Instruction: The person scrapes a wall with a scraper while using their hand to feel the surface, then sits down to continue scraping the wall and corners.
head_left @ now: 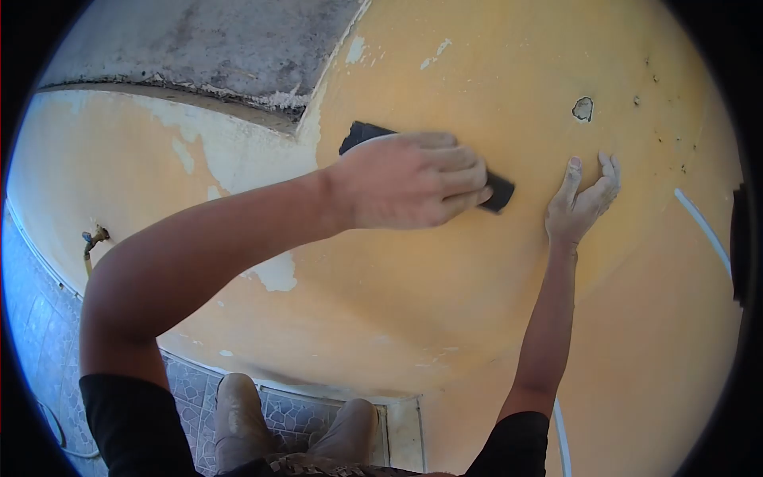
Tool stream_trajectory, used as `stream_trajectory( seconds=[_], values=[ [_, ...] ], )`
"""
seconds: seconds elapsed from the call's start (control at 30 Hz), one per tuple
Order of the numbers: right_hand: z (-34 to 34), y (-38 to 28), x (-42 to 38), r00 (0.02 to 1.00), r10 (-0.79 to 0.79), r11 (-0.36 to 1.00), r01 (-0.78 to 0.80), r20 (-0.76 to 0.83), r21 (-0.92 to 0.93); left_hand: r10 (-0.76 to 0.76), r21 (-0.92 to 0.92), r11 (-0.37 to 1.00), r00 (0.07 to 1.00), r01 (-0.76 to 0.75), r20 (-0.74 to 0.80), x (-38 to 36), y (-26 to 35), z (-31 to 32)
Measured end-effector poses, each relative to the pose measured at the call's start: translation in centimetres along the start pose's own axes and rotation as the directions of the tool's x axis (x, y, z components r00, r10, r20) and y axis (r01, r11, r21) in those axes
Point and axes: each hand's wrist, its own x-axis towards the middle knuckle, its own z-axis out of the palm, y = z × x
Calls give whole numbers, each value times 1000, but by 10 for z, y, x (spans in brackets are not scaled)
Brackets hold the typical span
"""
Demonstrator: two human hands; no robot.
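My left hand (417, 181) is wrapped around a long black sanding block (498, 193), whose two ends show on either side of my fingers. The block lies against a yellow painted wall (381, 294), and its underside is hidden. Slight blur shows on the hand and on the block's right end. Farther right, my right hand (584, 203) is at the wall with fingers apart and nothing in it; pale dust covers its fingers. Whitish bare patches (276, 273) show where paint has come off around the left forearm.
A grey, rough-edged wall recess (199, 48) is at upper left. A brass tap (97, 236) juts from the wall at left. Above my right hand is a chipped hole (582, 109). A white strip (703, 226) runs at right. Patterned tiles (187, 378) cover the floor by my legs.
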Motion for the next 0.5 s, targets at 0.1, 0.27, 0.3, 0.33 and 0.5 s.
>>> stream_trajectory(
  seconds=[0.1, 0.27, 0.3, 0.33, 0.5],
  values=[
    [1, 2, -3, 1000, -26, 999, 27, -11, 33, 16, 65, 998, 1000, -15, -10, 9, -32, -1],
    [0, -5, -5, 999, -33, 998, 33, -16, 48, -491, -79, 867, 871, 492, 33, 36, -77, -61],
    [0, -6, -4, 999, -34, 998, 36, -29, 48, -516, -8, 856, 853, 517, -79, 34, -65, -37],
    [0, -5, -4, 999, -37, 998, 39, -29, 46, -524, 61, 838, 831, 542, -189, 30, -54, -18],
    [-2, -11, -6, 997, -63, 997, 65, -55, 48, -29, -13, 1000, 999, 28, -43, -9, -14, -11]
  ],
)
